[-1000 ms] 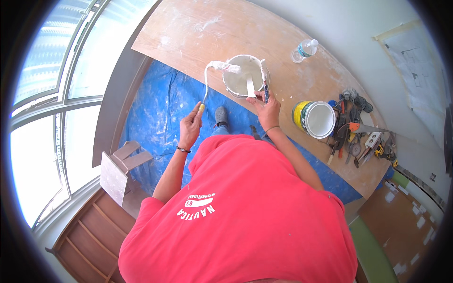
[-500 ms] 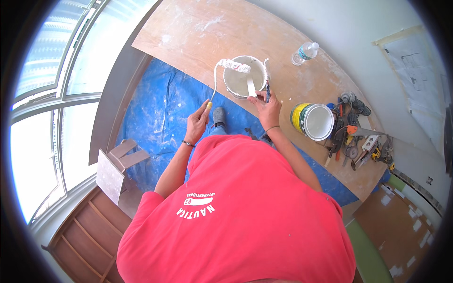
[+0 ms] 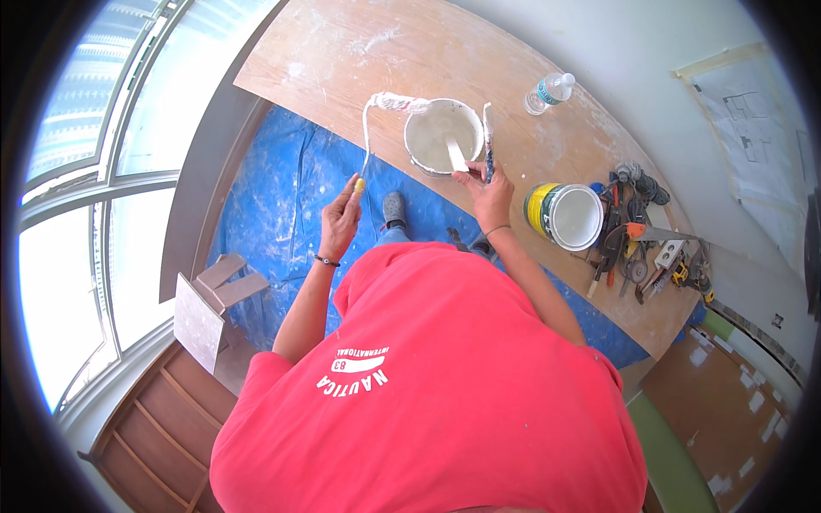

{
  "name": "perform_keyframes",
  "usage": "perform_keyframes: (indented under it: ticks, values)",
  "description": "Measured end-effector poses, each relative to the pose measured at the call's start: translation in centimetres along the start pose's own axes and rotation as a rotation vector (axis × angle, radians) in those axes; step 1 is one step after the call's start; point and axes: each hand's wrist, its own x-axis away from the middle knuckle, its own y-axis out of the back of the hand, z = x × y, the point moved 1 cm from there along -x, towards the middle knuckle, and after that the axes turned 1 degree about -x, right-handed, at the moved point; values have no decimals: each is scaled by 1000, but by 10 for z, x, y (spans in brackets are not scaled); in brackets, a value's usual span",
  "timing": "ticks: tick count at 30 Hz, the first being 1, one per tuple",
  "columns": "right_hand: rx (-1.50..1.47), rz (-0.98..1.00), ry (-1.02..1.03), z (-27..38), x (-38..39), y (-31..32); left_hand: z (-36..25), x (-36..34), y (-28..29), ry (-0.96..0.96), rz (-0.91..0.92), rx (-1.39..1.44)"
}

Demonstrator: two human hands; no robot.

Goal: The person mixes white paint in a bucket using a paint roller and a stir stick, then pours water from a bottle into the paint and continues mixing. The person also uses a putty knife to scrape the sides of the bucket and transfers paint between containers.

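Observation:
My left hand (image 3: 340, 224) is closed around the yellowish handle of a paint roller (image 3: 395, 102). The white-coated roller sleeve is just left of a white bucket (image 3: 412, 154), its end meeting or overlapping the rim; I cannot tell if they touch. Inside the bucket is whitish paint or compound. At the near rim my right hand (image 3: 492, 203) pinches a flat white stick (image 3: 456, 155), whose far end points into the bucket. The same hand also holds a slim dark-handled tool (image 3: 488, 137) with a white-smeared upper end, upright beside the bucket.
The bucket stands on a long plywood board (image 3: 333, 73). Also on it are a water bottle (image 3: 547, 94), a yellow-labelled pail (image 3: 575, 216) and a heap of tools with a handsaw (image 3: 650, 232). Blue sheeting (image 3: 282, 179) covers the floor by my feet; windows are at left.
My left hand has moved left, drawing the roller from over the bucket's opening to its left side. My right hand stays at the near rim, with the stick and dark-handled tool slightly shifted.

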Motion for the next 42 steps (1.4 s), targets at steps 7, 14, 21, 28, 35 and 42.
perform_keyframes:
  ticks: [7,14,21,28,35,42]
  values:
    - [38,-38,62,0,-6,1,14,-7,-5,57,31,-141]
    - [-7,-44,62,-5,-4,2,-4,-1,21,33,-48,-76]
    - [-145,48,-14,8,5,13,-61,20,7,-61,-35,58]
    - [77,-223,105,-9,35,114,-136,50,-51,-174,149,-86]
    - [243,-702,-47,-92,74,246,-160,70,-178,-324,464,-530]
    - [-95,-702,-200,-172,72,261,-140,63,-312,-638,612,-1151]
